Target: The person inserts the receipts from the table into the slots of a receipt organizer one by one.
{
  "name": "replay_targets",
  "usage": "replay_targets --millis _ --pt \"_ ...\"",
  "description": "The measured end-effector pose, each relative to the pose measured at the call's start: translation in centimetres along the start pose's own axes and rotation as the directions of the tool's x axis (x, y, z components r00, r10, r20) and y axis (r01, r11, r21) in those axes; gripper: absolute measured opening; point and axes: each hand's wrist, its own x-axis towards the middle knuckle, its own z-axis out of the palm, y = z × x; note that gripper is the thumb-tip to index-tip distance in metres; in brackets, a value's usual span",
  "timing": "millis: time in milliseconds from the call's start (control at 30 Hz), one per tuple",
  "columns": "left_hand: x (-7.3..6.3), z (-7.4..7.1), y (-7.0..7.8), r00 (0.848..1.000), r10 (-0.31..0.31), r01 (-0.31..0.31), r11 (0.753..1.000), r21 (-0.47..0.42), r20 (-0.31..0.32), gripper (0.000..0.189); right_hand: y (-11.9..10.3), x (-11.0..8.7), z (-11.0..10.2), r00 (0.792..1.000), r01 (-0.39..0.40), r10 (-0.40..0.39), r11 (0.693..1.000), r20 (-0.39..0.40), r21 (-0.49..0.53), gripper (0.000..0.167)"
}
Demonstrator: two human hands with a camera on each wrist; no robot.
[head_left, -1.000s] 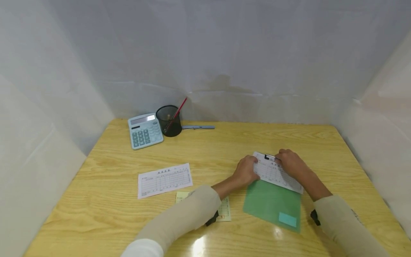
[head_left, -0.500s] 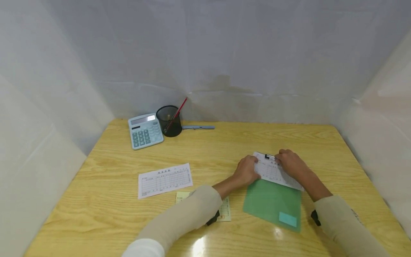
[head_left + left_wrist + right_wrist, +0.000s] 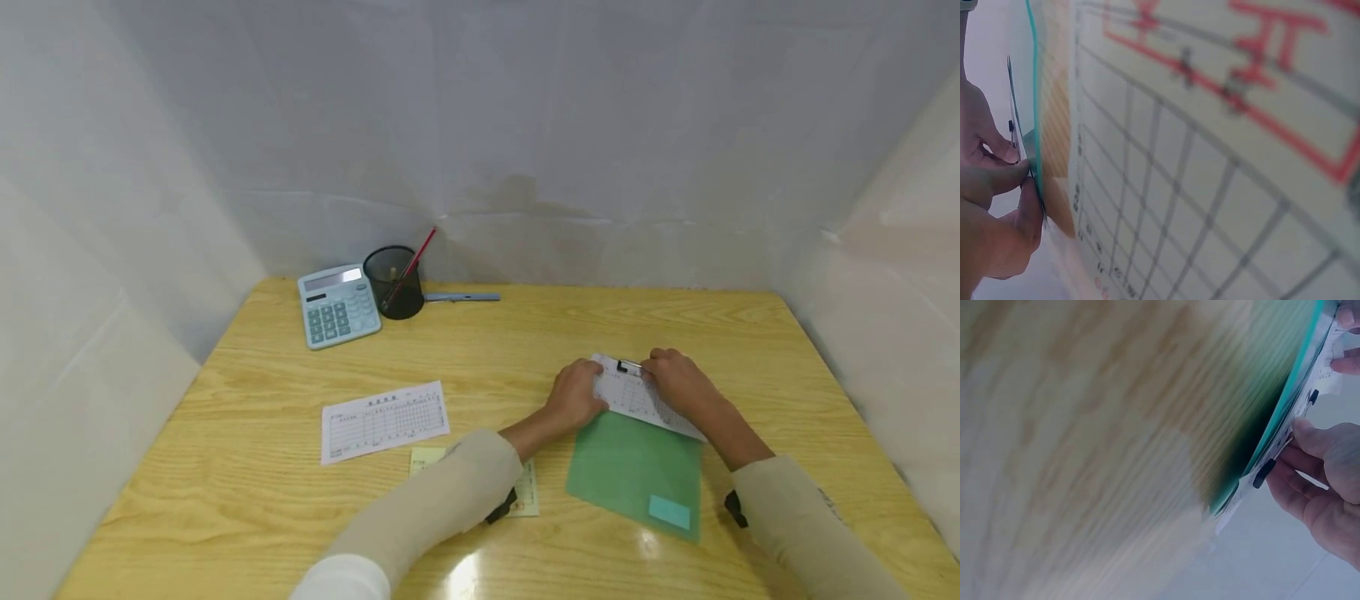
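Observation:
A white printed form (image 3: pixel 633 404) lies over the upper part of a translucent green clipboard or folder (image 3: pixel 633 471), which bears a pale blue label (image 3: pixel 670 512). At its top edge sits a metal clip (image 3: pixel 628 367) with black ends. My left hand (image 3: pixel 574 395) pinches the left edge of form and green sheet between thumb and fingers, as the left wrist view shows. With thumb and fingers my right hand (image 3: pixel 681 383) grips the clip; in the right wrist view the thumb (image 3: pixel 1310 435) presses on its wire. Whether the clip bites the form cannot be told.
Another white form (image 3: pixel 385 422) lies left of centre. A yellow slip (image 3: pixel 528 492) is partly hidden under the left sleeve. At the back left stand a light blue calculator (image 3: pixel 339 307), a black mesh pen cup (image 3: pixel 401 292) with a red pencil, and a blue pen (image 3: pixel 463 297).
The form under my hands has shifted slightly away from me, so more of the green sheet shows below it. Both hands keep nearly the same place and hold.

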Motion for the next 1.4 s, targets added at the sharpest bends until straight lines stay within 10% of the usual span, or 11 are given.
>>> replay_targets --millis 467,767,1067,1400 --pt "-1.2 -3.7 -1.6 0.998 0.047 -0.045 0.997 -0.065 0.032 0.056 0.1 0.3 0.6 0.999 -0.033 0.033 0.999 0.008 -0.009 0.008" --pt "-3.5 -9.2 -6.7 0.998 0.019 -0.011 0.987 -0.159 0.052 0.058 0.1 0.5 0.1 1.000 -0.022 0.022 1.000 0.016 -0.007 0.008" --pt "-8.1 -14.8 -13.3 0.999 -0.026 0.024 0.998 -0.060 -0.028 0.047 0.0 0.4 0.0 0.997 -0.063 0.061 0.998 0.043 0.027 0.011" --pt "-13.1 -18.0 -18.1 0.957 -0.263 0.277 0.954 0.111 -0.125 0.050 -0.3 0.3 -0.1 0.992 -0.103 0.100 0.994 0.081 0.038 0.013"
